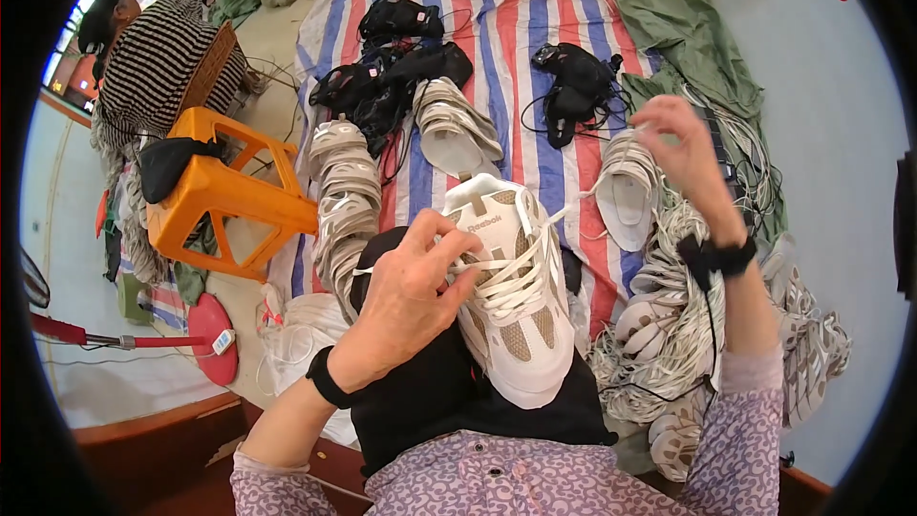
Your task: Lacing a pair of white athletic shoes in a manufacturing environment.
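Note:
A white and beige sneaker (pixel 528 363) rests on my black-clad lap, its toe toward me. White laces (pixel 516 291) cross its tongue. My left hand (pixel 411 277) is closed over the shoe's left side, thumb and forefinger pinching a shoelace near the upper eyelets. Raised to the right of the shoe, my right hand (pixel 680 139) has its fingers curled together. A lace end runs from the shoe's upper right toward that hand and appears to be in its pinch, though the fingertips are partly blurred. Beneath the right hand stands a stack of pale shoe uppers (pixel 628 196).
More nested uppers (pixel 349 191) stand on the striped sheet (pixel 506 57) ahead. Black corded bundles (pixel 578 86) lie there too. A pile of loose laces (pixel 669 354) spreads at right. An orange stool (pixel 224 186) is at left, with a person in stripes (pixel 158 67) beyond.

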### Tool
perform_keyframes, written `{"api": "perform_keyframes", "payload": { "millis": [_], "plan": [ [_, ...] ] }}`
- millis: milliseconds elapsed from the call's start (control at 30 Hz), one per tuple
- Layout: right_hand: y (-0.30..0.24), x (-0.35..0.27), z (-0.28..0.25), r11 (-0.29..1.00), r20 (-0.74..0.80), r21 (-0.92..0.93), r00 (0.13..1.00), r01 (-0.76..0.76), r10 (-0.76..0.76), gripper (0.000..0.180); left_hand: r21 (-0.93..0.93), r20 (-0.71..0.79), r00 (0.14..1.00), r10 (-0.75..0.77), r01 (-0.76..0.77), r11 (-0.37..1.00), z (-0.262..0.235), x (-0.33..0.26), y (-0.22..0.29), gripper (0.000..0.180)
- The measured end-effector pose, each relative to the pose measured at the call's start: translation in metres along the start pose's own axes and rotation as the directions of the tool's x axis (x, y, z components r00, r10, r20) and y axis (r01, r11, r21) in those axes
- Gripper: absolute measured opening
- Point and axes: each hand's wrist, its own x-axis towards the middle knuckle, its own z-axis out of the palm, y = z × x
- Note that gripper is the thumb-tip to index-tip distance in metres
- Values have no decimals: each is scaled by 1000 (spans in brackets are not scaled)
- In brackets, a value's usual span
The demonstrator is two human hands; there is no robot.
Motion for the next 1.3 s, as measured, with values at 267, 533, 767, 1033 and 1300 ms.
{"api": "perform_keyframes", "payload": {
  "millis": [267, 533, 767, 1033, 1300],
  "plan": [
    [-127, -75, 55, 910, 433, 388, 901, -147, -39, 26, -20, 3, 999, 33, -33, 999, 10, -1, 1, 18],
    [-129, -72, 66, 969, 420, 237, 893, 64, -161, 21, -129, -50, 999, -21, 15, 991, 9, -3, 5, 15],
    [-124, -66, 69, 929, 404, 367, 908, -47, -114, 16, -211, -46, 988, -150, 138, 968, 10, -13, -2, 13],
    [-124, -56, 78, 938, 354, 345, 919, 43, -172, 12, -199, 25, 982, -185, 186, 962, -3, -19, -9, 17],
    [-129, -55, 79, 922, 374, 387, 917, -20, -137, 10, -266, 80, 950, -301, 311, 912, -13, -27, -12, 12]
  ]
}}
